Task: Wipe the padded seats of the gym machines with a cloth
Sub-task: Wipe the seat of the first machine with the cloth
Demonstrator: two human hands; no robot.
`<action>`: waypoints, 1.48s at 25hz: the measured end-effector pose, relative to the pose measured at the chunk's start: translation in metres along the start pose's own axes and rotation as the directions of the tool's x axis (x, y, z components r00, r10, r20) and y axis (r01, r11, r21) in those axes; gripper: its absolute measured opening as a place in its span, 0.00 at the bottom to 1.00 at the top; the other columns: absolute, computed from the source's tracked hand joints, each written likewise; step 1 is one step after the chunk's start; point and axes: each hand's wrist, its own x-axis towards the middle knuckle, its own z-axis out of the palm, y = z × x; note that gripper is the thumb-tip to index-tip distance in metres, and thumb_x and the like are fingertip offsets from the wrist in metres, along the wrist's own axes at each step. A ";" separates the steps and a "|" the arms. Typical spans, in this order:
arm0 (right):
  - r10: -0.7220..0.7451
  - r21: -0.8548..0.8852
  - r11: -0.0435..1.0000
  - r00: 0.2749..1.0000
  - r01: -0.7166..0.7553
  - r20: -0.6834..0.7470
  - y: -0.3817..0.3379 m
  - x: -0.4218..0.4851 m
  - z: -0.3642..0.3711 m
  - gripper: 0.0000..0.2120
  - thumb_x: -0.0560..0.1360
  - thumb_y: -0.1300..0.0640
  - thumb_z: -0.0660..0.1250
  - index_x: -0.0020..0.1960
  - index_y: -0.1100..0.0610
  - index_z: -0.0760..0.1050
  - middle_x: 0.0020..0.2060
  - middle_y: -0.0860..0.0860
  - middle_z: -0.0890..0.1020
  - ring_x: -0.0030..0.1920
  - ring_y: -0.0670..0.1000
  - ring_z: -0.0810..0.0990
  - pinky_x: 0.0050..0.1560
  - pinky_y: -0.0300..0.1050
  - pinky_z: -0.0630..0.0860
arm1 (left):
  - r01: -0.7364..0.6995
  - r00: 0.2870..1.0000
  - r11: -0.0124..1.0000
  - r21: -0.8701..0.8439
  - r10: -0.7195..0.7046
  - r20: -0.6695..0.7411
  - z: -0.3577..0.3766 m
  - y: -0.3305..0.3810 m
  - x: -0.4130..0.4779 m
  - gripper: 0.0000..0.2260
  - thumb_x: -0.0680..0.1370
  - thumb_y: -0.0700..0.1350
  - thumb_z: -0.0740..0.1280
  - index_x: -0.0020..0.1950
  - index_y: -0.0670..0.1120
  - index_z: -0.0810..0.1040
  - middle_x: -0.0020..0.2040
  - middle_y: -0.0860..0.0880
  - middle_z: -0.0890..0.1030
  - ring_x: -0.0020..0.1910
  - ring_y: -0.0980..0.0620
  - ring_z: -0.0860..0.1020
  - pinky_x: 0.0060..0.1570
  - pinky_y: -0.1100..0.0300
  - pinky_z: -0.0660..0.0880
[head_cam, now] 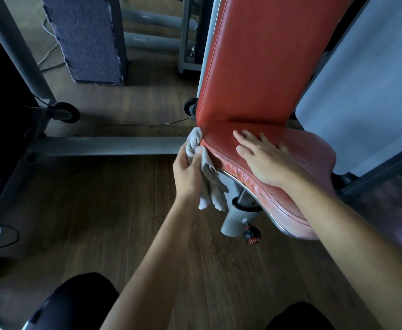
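cloth (207,179) at red seat (312,151) edge; wood floor (95,210)

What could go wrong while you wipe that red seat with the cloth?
The cloth in the left hand has loose ends hanging beside the seat post; they might snag there. The right hand lies flat on the red seat, so the patch under it may get missed.

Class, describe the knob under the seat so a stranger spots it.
Find the red padded seat. A grey post stands under its near edge. The knob juts from the post's lower end: small, round, black and red amid grey metal.
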 end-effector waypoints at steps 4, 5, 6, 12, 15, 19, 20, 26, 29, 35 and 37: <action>-0.005 -0.011 1.000 1.000 0.005 -0.005 -0.001 -0.001 0.001 0.23 0.86 0.46 0.43 0.80 0.38 0.49 0.81 0.41 0.50 0.81 0.54 0.50 0.75 0.66 0.50 | 0.041 0.999 0.999 -0.023 -0.041 -0.025 -0.004 -0.002 0.010 0.12 0.83 0.42 0.64 0.65 0.46 0.79 0.55 0.46 0.85 0.56 0.50 0.83 0.59 0.54 0.78; -0.008 -0.017 1.000 1.000 0.008 -0.007 -0.001 -0.001 0.000 0.22 0.86 0.46 0.43 0.80 0.38 0.49 0.81 0.41 0.50 0.81 0.54 0.50 0.75 0.66 0.50 | 0.006 1.000 1.000 0.012 -0.006 -0.011 -0.002 -0.005 -0.004 0.13 0.83 0.42 0.64 0.66 0.48 0.79 0.56 0.48 0.85 0.57 0.51 0.83 0.60 0.55 0.78; -0.008 -0.020 1.000 1.000 0.008 -0.006 0.000 -0.001 0.001 0.22 0.86 0.46 0.43 0.80 0.38 0.48 0.81 0.41 0.50 0.81 0.54 0.50 0.75 0.66 0.50 | -0.029 0.999 0.999 0.042 0.028 0.023 0.000 -0.006 -0.022 0.14 0.83 0.41 0.64 0.68 0.49 0.78 0.57 0.49 0.84 0.58 0.53 0.82 0.61 0.57 0.77; -0.003 -0.034 0.999 1.000 0.003 0.001 -0.001 0.000 -0.001 0.23 0.86 0.47 0.42 0.80 0.38 0.47 0.81 0.41 0.49 0.81 0.53 0.49 0.75 0.66 0.50 | -0.008 0.999 0.996 0.091 0.003 0.054 -0.003 0.005 0.024 0.13 0.85 0.47 0.60 0.67 0.47 0.78 0.57 0.50 0.85 0.57 0.55 0.82 0.63 0.51 0.78; 0.005 -0.031 1.000 1.000 -0.004 0.011 -0.002 -0.002 -0.001 0.23 0.86 0.46 0.41 0.80 0.37 0.46 0.81 0.40 0.49 0.81 0.52 0.48 0.75 0.65 0.50 | 0.055 0.998 0.998 -0.001 -0.055 0.033 -0.002 0.006 -0.011 0.11 0.85 0.45 0.59 0.64 0.50 0.79 0.54 0.51 0.85 0.53 0.56 0.82 0.55 0.57 0.79; 0.008 -0.030 1.000 1.000 -0.007 0.014 -0.002 -0.001 -0.002 0.23 0.86 0.45 0.42 0.80 0.37 0.45 0.81 0.40 0.49 0.81 0.52 0.49 0.75 0.65 0.51 | 0.185 0.981 0.979 -0.088 -0.180 0.067 0.008 -0.002 -0.037 0.15 0.82 0.60 0.59 0.62 0.57 0.80 0.58 0.53 0.83 0.61 0.56 0.80 0.66 0.49 0.74; -0.005 -0.049 0.999 1.000 0.005 0.010 -0.002 -0.001 -0.002 0.23 0.86 0.46 0.42 0.80 0.38 0.46 0.81 0.40 0.49 0.81 0.52 0.49 0.75 0.65 0.51 | 0.180 0.983 0.977 -0.112 -0.175 0.055 0.009 -0.001 -0.025 0.17 0.83 0.61 0.58 0.63 0.56 0.80 0.58 0.54 0.83 0.61 0.56 0.79 0.67 0.48 0.74; -0.014 -0.078 0.997 1.000 0.014 -0.002 0.000 -0.002 0.001 0.22 0.86 0.46 0.44 0.80 0.39 0.48 0.81 0.41 0.49 0.81 0.53 0.50 0.75 0.66 0.53 | 0.067 0.996 0.998 0.006 -0.067 0.053 0.009 0.006 -0.003 0.14 0.85 0.56 0.57 0.68 0.60 0.77 0.62 0.56 0.82 0.63 0.60 0.78 0.70 0.51 0.71; 0.014 -0.022 1.000 1.000 -0.014 -0.002 0.000 0.000 0.001 0.23 0.86 0.44 0.43 0.80 0.37 0.46 0.81 0.39 0.49 0.81 0.51 0.49 0.75 0.64 0.51 | 0.057 0.995 0.998 0.037 -0.060 0.082 0.008 0.004 -0.034 0.18 0.85 0.55 0.59 0.75 0.56 0.71 0.59 0.62 0.82 0.58 0.65 0.79 0.63 0.61 0.74; 0.022 -0.022 1.000 1.000 -0.022 -0.004 -0.002 -0.001 0.000 0.23 0.86 0.44 0.43 0.80 0.36 0.44 0.81 0.39 0.50 0.81 0.51 0.49 0.76 0.64 0.51 | 0.002 1.000 0.992 0.124 -0.006 0.029 0.007 0.004 0.008 0.16 0.86 0.49 0.56 0.72 0.51 0.75 0.60 0.59 0.83 0.60 0.63 0.79 0.66 0.57 0.74; 0.030 0.000 1.000 1.000 -0.030 -0.003 -0.002 -0.001 0.000 0.23 0.85 0.44 0.42 0.80 0.35 0.45 0.81 0.38 0.50 0.81 0.50 0.49 0.76 0.63 0.51 | 0.032 0.997 0.991 0.133 -0.041 0.062 0.002 0.003 0.030 0.16 0.86 0.49 0.55 0.68 0.49 0.79 0.60 0.51 0.84 0.62 0.54 0.80 0.68 0.47 0.73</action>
